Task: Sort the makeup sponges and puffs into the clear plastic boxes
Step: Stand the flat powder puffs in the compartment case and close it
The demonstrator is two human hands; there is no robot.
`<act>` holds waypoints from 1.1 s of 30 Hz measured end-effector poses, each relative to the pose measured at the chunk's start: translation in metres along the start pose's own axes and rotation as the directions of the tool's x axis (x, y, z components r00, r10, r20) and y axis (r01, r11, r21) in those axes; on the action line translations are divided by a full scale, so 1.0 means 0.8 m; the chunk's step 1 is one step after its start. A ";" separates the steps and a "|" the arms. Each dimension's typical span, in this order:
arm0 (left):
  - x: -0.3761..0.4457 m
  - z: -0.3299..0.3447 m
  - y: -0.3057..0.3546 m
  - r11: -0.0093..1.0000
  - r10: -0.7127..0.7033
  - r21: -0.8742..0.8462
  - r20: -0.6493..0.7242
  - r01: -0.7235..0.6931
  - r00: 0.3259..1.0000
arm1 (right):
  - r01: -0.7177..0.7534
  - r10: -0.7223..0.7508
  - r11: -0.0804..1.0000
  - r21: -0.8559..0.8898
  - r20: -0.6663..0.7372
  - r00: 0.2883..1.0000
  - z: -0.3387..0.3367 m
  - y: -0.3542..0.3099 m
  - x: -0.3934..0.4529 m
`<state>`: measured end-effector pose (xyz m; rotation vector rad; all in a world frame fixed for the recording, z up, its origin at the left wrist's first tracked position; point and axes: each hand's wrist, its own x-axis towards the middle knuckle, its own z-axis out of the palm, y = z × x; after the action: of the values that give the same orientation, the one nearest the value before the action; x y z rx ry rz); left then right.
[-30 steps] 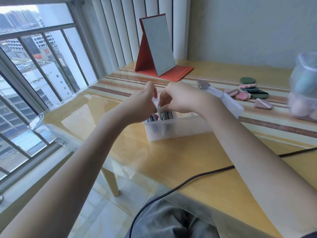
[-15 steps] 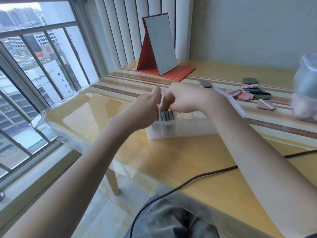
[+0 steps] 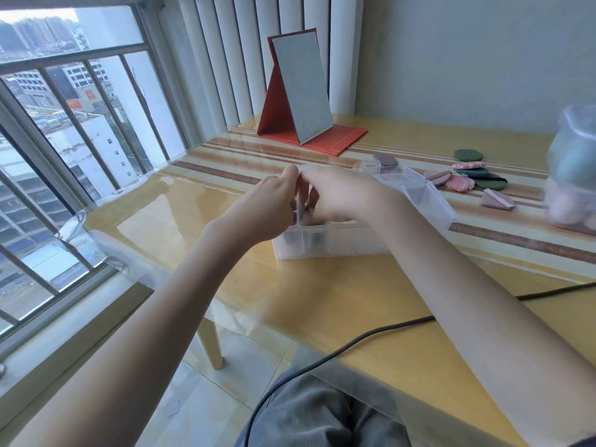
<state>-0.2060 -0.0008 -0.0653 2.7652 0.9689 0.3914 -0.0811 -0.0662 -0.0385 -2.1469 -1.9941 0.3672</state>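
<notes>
Hands (image 3: 303, 198) meet over clear box (image 3: 335, 241), grip unclear; no writing legible.

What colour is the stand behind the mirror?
Red-orange, clear in the head view: the mirror stand.

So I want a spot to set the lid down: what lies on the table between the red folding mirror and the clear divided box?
In the head view, between the mirror and the clear box lies only bare striped tabletop; both hands hover over the box.
</notes>
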 end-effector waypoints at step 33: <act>0.014 0.021 -0.025 0.996 0.084 0.005 -0.278 -0.086 0.957 | 0.221 -0.143 0.963 0.157 -0.398 0.906 0.039 0.009 0.029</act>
<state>-0.2038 0.0204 -0.0845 2.8020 0.9038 0.8149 -0.0825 -0.0448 -0.0718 -1.7328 -1.8253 0.0988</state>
